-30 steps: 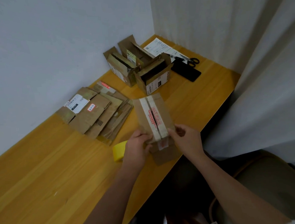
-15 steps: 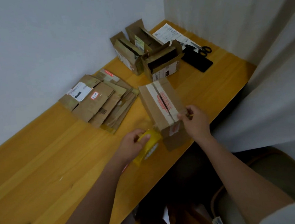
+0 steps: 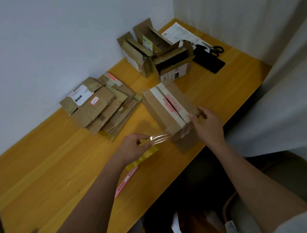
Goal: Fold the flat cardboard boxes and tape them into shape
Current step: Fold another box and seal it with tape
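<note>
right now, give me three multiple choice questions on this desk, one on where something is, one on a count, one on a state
1. Where do the scissors lie?
A. at the far right corner of the table
B. on the flat cardboard stack
C. under the left hand

2. How many opened boxes stand in the group near the wall behind the box being taped?
A. one
B. three
C. six

3. What state is the clear tape in?
A. rolled up, untouched
B. stretched between the left hand and the box
C. cut and lying on the table

Answers: 1 A, the black handles sit beside the printed paper by the corner. 2 B, three open-topped boxes cluster there. 3 B, a shiny strip spans from the left fingers to the box, which the right hand steadies.
</note>
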`<action>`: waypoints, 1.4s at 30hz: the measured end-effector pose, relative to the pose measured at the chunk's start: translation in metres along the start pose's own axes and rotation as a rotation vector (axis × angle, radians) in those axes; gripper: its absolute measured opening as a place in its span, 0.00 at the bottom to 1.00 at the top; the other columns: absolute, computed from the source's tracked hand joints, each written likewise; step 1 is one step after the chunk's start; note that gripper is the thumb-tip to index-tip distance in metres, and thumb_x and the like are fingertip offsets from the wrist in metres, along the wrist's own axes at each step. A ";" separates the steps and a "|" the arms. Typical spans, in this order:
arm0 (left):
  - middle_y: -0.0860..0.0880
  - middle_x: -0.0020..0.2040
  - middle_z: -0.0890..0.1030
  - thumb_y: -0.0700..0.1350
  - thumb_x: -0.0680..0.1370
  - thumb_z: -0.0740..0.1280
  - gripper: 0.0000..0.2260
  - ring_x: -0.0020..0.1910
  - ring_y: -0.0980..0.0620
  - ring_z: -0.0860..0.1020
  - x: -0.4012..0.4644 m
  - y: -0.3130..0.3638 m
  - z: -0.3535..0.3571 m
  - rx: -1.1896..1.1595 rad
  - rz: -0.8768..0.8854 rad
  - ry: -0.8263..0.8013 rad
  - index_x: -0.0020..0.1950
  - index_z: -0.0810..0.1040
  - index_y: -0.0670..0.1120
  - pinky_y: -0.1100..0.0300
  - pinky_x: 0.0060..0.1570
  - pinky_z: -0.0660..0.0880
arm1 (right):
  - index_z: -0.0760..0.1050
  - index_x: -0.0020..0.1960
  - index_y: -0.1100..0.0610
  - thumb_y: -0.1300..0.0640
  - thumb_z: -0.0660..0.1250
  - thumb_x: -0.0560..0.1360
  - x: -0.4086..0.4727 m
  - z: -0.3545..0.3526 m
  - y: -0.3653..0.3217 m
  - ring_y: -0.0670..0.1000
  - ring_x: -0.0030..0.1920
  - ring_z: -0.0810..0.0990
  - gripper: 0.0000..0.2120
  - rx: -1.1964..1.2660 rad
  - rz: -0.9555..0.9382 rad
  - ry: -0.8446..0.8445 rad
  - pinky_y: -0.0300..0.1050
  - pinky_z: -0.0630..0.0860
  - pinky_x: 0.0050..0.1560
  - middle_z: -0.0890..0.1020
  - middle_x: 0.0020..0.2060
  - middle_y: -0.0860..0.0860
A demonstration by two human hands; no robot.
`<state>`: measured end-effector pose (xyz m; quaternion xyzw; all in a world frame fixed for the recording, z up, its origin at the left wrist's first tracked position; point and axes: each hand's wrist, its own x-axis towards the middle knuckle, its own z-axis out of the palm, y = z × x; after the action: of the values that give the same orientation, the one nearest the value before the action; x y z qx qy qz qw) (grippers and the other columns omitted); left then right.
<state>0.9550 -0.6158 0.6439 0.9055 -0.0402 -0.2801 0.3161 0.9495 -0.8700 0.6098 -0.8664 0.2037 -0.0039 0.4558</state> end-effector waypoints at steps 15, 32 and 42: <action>0.51 0.67 0.75 0.55 0.79 0.65 0.12 0.62 0.53 0.74 0.002 -0.027 -0.022 -0.039 0.083 -0.116 0.63 0.77 0.60 0.53 0.60 0.74 | 0.72 0.67 0.58 0.62 0.58 0.80 -0.164 0.131 0.000 0.54 0.67 0.69 0.16 -0.399 -0.534 -0.603 0.54 0.70 0.66 0.73 0.67 0.54; 0.48 0.30 0.66 0.51 0.82 0.61 0.14 0.23 0.55 0.66 -0.019 -0.013 -0.045 0.056 0.186 -0.104 0.66 0.77 0.51 0.63 0.27 0.63 | 0.69 0.64 0.58 0.62 0.61 0.79 -0.179 0.139 0.002 0.55 0.64 0.71 0.14 -0.669 -0.541 -0.512 0.50 0.77 0.55 0.68 0.65 0.55; 0.49 0.39 0.71 0.50 0.83 0.59 0.12 0.27 0.54 0.65 -0.015 -0.017 -0.030 -0.161 0.010 -0.185 0.64 0.76 0.51 0.63 0.28 0.65 | 0.73 0.56 0.56 0.58 0.61 0.77 -0.164 0.054 -0.007 0.50 0.43 0.78 0.08 0.037 -0.579 0.229 0.47 0.76 0.44 0.79 0.46 0.52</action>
<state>0.9570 -0.5822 0.6606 0.8473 -0.0512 -0.3634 0.3840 0.8120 -0.7656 0.6130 -0.8738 -0.0016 -0.2351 0.4256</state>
